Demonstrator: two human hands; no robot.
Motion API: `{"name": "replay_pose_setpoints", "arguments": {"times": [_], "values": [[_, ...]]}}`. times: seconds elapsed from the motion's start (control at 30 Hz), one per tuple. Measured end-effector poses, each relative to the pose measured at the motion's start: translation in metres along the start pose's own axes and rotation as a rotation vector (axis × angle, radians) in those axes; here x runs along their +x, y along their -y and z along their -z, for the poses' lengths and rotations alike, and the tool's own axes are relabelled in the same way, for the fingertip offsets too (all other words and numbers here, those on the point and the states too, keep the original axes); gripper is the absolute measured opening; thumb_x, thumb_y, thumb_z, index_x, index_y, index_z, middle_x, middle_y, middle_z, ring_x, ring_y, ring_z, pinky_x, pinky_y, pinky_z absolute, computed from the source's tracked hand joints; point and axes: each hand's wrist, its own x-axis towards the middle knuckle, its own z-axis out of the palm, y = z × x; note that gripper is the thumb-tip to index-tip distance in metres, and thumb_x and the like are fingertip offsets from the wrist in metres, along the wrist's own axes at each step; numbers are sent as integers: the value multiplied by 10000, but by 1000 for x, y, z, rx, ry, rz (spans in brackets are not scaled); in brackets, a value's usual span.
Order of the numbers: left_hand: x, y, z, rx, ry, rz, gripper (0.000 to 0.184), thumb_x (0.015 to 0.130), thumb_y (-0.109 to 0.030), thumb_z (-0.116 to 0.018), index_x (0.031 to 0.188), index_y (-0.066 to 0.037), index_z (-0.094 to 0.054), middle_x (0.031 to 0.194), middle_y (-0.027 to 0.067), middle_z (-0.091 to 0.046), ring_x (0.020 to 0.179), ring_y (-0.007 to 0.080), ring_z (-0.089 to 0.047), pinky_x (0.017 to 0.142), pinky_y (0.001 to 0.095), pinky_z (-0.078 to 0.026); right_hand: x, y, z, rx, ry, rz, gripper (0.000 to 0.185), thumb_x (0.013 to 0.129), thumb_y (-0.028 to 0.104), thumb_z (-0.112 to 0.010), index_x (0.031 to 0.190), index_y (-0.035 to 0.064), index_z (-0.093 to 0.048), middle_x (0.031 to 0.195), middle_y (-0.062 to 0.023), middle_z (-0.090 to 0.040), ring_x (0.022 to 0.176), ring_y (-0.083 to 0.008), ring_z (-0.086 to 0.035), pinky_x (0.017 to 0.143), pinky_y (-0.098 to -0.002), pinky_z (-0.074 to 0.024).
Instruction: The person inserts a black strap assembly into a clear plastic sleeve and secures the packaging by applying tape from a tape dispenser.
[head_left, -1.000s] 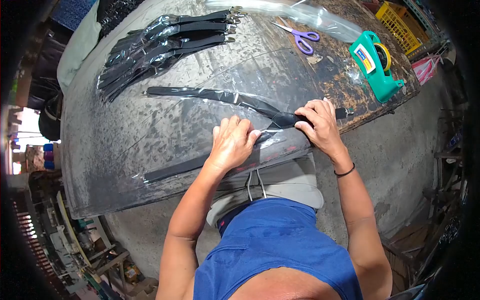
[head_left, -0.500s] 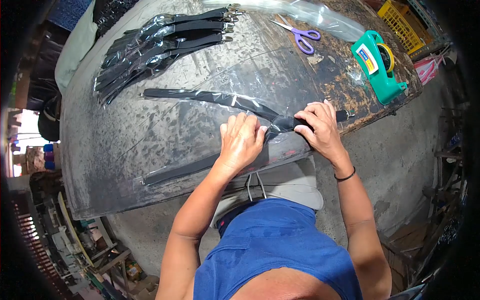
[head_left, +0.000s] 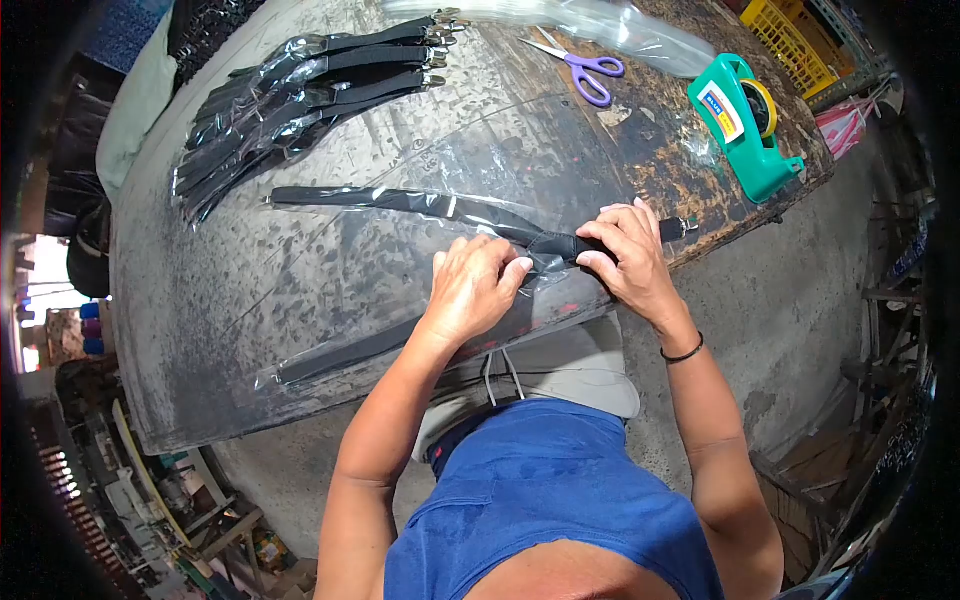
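Observation:
A pair of black suspenders (head_left: 405,203) lies on the worktable, its two long straps spread leftward inside clear plastic. The straps meet at a dark joining patch (head_left: 553,244), and a short strap runs right to a metal clip (head_left: 689,226). My right hand (head_left: 634,262) is closed on the suspenders just right of that patch, thumb below and fingers above. Left of the patch, my left hand (head_left: 470,285) pinches the clear plastic sleeve with thumb and fingertips. Its palm hides part of the lower strap (head_left: 345,352).
Several bagged suspenders (head_left: 300,95) are piled at the upper left of the worktable (head_left: 190,330). Purple-handled scissors (head_left: 590,75), clear plastic sleeves (head_left: 640,40) and a green tape dispenser (head_left: 745,130) lie along the far right. A yellow crate (head_left: 790,45) stands beyond the table.
The whole view has shifted slightly. Both hands keep nearly the same hold at the patch, and the left end of the lower strap's plastic has swung a little toward me.

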Motion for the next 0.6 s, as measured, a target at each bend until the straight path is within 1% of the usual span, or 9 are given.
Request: {"name": "replay_pose_setpoints", "arguments": {"times": [0.13, 0.2, 0.23, 0.3, 0.43, 0.53, 0.6], "values": [[0, 1, -6, -52, -39, 11, 225, 912, -287, -642, 898, -69, -695, 849, 101, -631, 848, 304, -573, 796, 444, -421, 0, 0, 2, 18, 5, 3, 288, 767, 221, -793, 1012, 114, -685, 999, -45, -587, 1075, -265, -559, 1096, -553, -305], [-2, 0, -11, -26, -148, 5, 198, 907, -264, -652, 912, -70, -694, 857, 89, -635, 856, 306, -574, 792, 440, -417, 1, 0, 1, 7, 0, 5, 285, 763, 214, -792, 1007, 113, -684, 999, -49, -587, 1069, -275, -556, 1096, -547, -308], [-3, -1, -13, -25, -150, 7, 198, 907, -264, -652, 912, -70, -694, 857, 89, -635, 856, 306, -574, 792, 440, -417, 1, 0, 1, 9, 0, 8, 285, 763, 214, -792, 1007, 113, -684, 999, -49, -587, 1069, -275, -556, 1096, -547, -308], [-5, -5, -19, 27, -280, -36, 171, 898, -243, -668, 916, -74, -691, 864, 74, -632, 865, 300, -571, 794, 433, -400, 1, 1, 2, 4, 3, 6, 284, 759, 209, -791, 1005, 114, -684, 998, -52, -587, 1067, -282, -555, 1096, -542, -310], [-4, -7, -29, 62, -345, -52, 154, 891, -233, -682, 905, -80, -691, 861, 62, -628, 873, 287, -566, 798, 426, -382, 1, 1, 2, 3, 4, 15, 285, 758, 206, -789, 1006, 112, -686, 996, -52, -587, 1065, -280, -556, 1099, -544, -309], [-3, -6, -30, 111, -355, -62, 156, 886, -245, -691, 917, -92, -680, 900, 62, -618, 880, 279, -553, 797, 422, -372, 0, -1, 2, 14, -1, 15, 281, 761, 208, -787, 1005, 111, -688, 997, -52, -586, 1065, -281, -558, 1101, -546, -308], [-6, -8, -28, 156, -441, -104, 181, 870, -245, -714, 972, -101, -673, 957, 68, -607, 898, 277, -539, 801, 426, -373, 0, -1, 2, -2, 11, 17, 275, 766, 209, -786, 1003, 108, -690, 1000, -51, -585, 1073, -276, -560, 1101, -551, -311]]}}
